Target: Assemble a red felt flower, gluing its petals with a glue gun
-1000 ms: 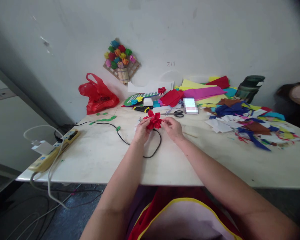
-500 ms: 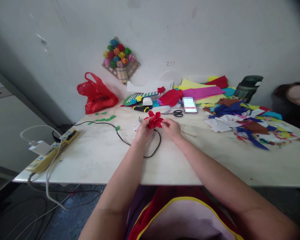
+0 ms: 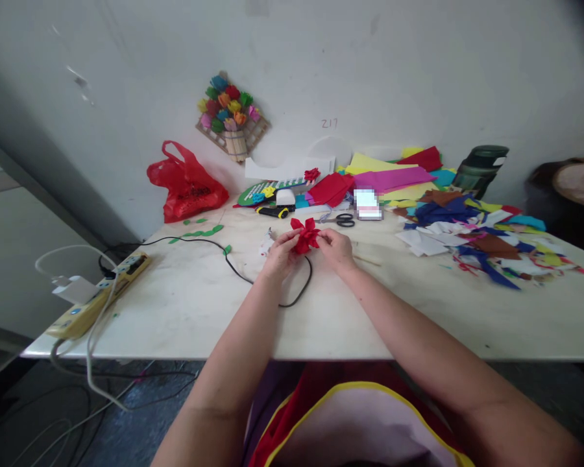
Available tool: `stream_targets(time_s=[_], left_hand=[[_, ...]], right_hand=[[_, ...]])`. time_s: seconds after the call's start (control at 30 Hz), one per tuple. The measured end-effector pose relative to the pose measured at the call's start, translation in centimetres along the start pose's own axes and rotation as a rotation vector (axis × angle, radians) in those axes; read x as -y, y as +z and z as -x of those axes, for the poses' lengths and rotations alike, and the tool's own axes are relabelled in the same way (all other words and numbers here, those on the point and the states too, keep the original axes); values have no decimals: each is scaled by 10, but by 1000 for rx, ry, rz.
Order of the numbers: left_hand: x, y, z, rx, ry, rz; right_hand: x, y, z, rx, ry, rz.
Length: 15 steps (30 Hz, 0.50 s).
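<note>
A red paper flower (image 3: 305,235) is held just above the white table (image 3: 185,305), between both my hands. My left hand (image 3: 278,253) grips its left side from below. My right hand (image 3: 337,248) pinches its right petals with the fingertips. A black cable (image 3: 253,272) loops on the table under and in front of my hands. A small white scrap lies just left of my left hand.
Scissors (image 3: 341,220), a yellow-black cutter (image 3: 272,211), and stacked coloured paper sheets (image 3: 379,178) lie behind. Scattered paper scraps (image 3: 477,237) cover the right. A red plastic bag (image 3: 187,185) sits at back left, a power strip (image 3: 102,292) at the left edge, a dark bottle (image 3: 481,170) at back right.
My hands stay around the red flower; my right fingers have closed in on its right petals. The view has shifted slightly.
</note>
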<state>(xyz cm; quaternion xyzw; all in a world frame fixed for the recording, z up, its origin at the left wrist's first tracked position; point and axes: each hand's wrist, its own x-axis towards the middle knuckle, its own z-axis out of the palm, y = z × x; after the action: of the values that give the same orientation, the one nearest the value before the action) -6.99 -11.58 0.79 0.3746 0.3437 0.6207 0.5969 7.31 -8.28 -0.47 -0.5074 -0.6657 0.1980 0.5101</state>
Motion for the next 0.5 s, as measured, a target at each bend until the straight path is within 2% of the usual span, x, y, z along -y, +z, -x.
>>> stream_targets(time_s=[0.13, 0.27, 0.5], left_hand=[[-3, 1, 3, -73, 7, -153], [-5, 1, 4, -87, 49, -281], [-11, 3, 8, -126, 158, -366]], right_hand=[[-5, -5, -5, -2, 1, -26], [-5, -13, -7, 37, -35, -51], [-3, -21, -7, 134, -105, 14]])
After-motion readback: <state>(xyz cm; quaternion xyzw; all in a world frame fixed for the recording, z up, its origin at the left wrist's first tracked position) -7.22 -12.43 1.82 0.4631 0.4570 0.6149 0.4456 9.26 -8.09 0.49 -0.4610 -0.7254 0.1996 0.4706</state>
